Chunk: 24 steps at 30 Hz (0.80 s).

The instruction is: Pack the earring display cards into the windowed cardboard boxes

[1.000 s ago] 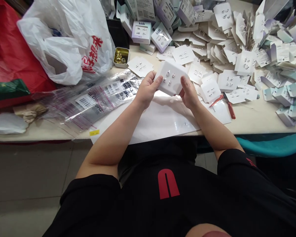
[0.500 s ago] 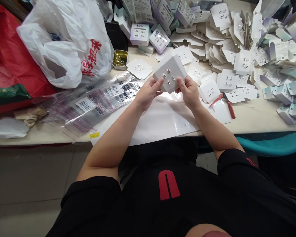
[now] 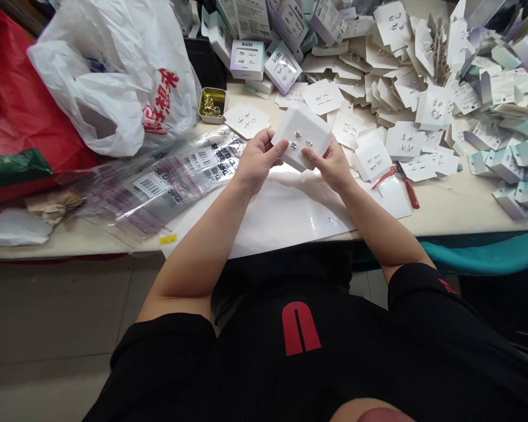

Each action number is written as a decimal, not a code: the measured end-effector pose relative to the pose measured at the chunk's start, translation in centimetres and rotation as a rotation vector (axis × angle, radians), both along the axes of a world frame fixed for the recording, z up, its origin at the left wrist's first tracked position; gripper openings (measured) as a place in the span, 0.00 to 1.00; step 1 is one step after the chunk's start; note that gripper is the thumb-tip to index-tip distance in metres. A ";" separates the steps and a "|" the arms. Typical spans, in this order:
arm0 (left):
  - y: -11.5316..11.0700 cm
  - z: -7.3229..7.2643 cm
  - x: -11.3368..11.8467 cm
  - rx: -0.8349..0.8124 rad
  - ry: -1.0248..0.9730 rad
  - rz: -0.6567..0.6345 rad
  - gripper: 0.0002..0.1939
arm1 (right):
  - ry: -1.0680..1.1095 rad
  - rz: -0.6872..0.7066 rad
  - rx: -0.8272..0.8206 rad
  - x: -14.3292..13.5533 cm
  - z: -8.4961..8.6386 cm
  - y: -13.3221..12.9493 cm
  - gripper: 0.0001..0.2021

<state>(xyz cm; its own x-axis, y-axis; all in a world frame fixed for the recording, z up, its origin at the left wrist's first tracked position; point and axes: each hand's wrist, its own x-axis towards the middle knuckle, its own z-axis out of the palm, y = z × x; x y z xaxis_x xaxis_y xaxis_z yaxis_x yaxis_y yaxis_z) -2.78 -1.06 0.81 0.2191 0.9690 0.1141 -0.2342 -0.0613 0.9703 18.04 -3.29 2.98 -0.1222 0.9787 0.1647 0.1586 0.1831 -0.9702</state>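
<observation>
Fingers (image 3: 276, 152) of left hand (image 3: 256, 164) grasp left side of white card (image 3: 305, 120); right hand (image 3: 332, 164) grasps right side, thumb on front beside small metal pieces (image 3: 298, 135). Fingers behind card hidden from here. Card tilted, held over table (image 3: 449, 199), at far side of white sheet (image 3: 290, 205). To right, red-handled tool (image 3: 411, 193). To left, plastic bags (image 3: 193, 164), small tin (image 3: 212, 119) farther back. Far right, heaped cards (image 3: 382, 88).

- Held card (image 3: 305, 122) — matt, smooth, paper-like
- Jewellery pieces (image 3: 297, 135) on it: shiny metal
- Near sheet (image 3: 286, 205): glossy, smooth
- Clear bags (image 3: 180, 179), left — glossy plastic, wrinkled
- Far tin (image 3: 212, 119): shiny metal
- Shirt (image 3: 356, 328), near: matt cloth
</observation>
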 end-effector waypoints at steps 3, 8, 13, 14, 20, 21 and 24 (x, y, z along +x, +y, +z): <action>-0.3 0.1 0.3 -0.010 0.010 -0.037 0.16 | -0.013 0.004 -0.018 0.0 -0.2 -0.1 0.40; -0.5 0.4 0.5 -0.043 0.015 -0.045 0.09 | -0.053 -0.020 -0.079 0.1 -0.4 0.1 0.41; -0.4 0.5 0.6 -0.133 -0.050 -0.056 0.10 | -0.004 0.035 -0.079 0.1 -0.2 0.2 0.48; -0.4 0.6 0.6 -0.162 -0.062 -0.073 0.10 | 0.005 0.061 -0.108 0.1 -0.1 0.2 0.50; -1.1 1.0 0.8 -0.304 -0.166 -0.241 0.12 | 0.138 0.280 -0.172 0.1 -0.3 -0.1 0.58; -1.2 1.0 0.8 -0.300 -0.159 -0.269 0.14 | 0.171 0.313 -0.161 0.1 -0.4 -0.2 0.58; -1.3 0.7 0.8 -0.241 -0.045 -0.336 0.21 | 0.218 0.330 -0.146 0.1 -0.5 -0.2 0.55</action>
<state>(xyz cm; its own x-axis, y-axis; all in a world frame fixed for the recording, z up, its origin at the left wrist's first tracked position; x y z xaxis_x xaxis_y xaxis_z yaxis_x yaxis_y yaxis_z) -2.01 -2.35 1.51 0.5282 0.8443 -0.0907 -0.2446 0.2536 0.9359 18.12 -3.49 2.51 -0.4106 0.9079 0.0842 -0.0977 0.0480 -0.9941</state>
